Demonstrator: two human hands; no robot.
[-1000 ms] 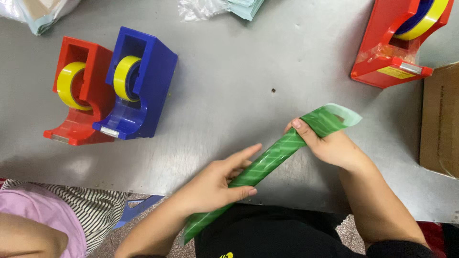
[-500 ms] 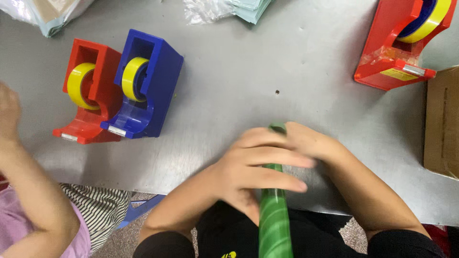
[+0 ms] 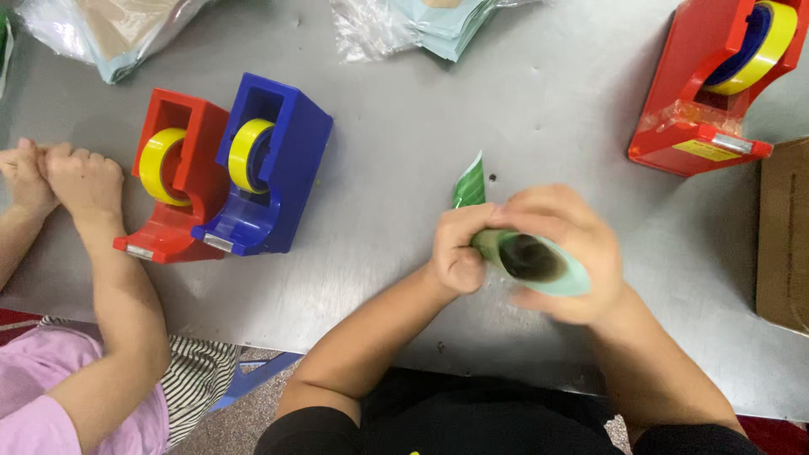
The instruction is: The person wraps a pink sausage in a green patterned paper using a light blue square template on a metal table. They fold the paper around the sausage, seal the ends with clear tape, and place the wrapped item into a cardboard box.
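Nearest the camera, both hands meet over the front part of the grey metal table. The left hand is curled into a tight fist around a rolled green sheet, and the right hand wraps over the same roll from the other side, fingers bent round it. The roll points its open end toward the camera, so it reads as a tube with a dark hollow; one striped green corner sticks up behind the left fist. The rolling looks mostly done, since the sheet is already a tube, but no tape is visible on it and nothing holds it shut except the hands.

The table's front edge runs just under the forearms, with bare metal to the left of the roll. Further left stand a blue tape dispenser and a red tape dispenser, touching side by side, each loaded with yellow tape. Another person's hands rest closed beside them. A cardboard box sits at the right edge, a second red dispenser beyond it, and plastic bags lie farthest back.
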